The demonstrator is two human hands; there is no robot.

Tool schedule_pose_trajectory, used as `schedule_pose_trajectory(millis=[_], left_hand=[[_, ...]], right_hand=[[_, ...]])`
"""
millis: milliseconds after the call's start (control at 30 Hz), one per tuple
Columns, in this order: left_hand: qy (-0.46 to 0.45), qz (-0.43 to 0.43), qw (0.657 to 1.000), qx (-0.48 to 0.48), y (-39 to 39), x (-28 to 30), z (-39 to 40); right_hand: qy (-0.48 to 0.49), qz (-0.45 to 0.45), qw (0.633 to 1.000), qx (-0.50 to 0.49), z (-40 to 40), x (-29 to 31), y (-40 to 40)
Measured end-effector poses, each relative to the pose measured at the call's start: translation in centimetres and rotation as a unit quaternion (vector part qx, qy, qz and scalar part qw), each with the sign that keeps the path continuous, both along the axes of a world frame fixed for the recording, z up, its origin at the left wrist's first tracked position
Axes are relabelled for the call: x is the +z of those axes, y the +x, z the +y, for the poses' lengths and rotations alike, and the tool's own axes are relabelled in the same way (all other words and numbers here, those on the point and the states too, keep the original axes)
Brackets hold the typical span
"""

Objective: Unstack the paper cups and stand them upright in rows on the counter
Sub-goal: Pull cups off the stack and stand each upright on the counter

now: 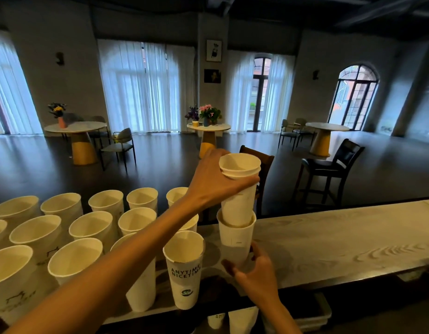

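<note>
A short stack of white paper cups (240, 179) is raised partway out of a bottom cup (236, 233) that stands on the pale wooden counter (341, 239). My left hand (213, 182) grips the upper stack just below its rims. My right hand (254, 273) holds the base of the bottom cup between fingers and thumb. To the left, several white cups stand upright in rows (93, 225). The nearest of them (184, 268) carries printed lettering and sits at the counter's front edge.
The counter runs on to the right. Behind it stand a brown chair (265, 162) and a black bar stool (329, 165). Below the front edge, more cups (242, 320) lie in a tray. Round tables with flowers stand far back in the room.
</note>
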State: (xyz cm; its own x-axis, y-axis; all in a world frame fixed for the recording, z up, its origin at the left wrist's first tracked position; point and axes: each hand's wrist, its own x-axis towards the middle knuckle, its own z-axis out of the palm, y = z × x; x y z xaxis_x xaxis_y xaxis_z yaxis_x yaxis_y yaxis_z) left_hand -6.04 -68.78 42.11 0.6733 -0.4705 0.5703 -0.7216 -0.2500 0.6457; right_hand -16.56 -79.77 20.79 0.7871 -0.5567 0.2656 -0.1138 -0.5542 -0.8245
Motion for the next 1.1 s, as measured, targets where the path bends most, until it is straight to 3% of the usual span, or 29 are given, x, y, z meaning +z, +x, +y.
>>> schedule_pose_trajectory(millis=[333,667,800,967,1100], left_hand=[[-0.096,0.038,0.995,-0.004,2.6,2.3,1.3],[-0.087,0.027,0.996,0.014,2.8,2.5,1.3],[-0.056,0.002,0.998,0.037,3.3,2.5,1.3],[0.030,0.002,0.999,0.045,4.4,1.5,0.7],[0.082,-0.019,0.996,0.028,3.7,1.1,-0.8]], right_hand=[[0.020,0.041,0.996,0.079,1.1,-1.0,0.1],[0.039,0.052,0.993,0.103,0.5,-2.1,-0.7],[0.064,-0.013,0.993,0.098,-0.8,-0.9,-1.5],[0.123,-0.129,0.982,-0.064,-3.8,1.1,-0.9],[0.009,-0.103,0.994,-0.046,-5.9,4.4,1.8]])
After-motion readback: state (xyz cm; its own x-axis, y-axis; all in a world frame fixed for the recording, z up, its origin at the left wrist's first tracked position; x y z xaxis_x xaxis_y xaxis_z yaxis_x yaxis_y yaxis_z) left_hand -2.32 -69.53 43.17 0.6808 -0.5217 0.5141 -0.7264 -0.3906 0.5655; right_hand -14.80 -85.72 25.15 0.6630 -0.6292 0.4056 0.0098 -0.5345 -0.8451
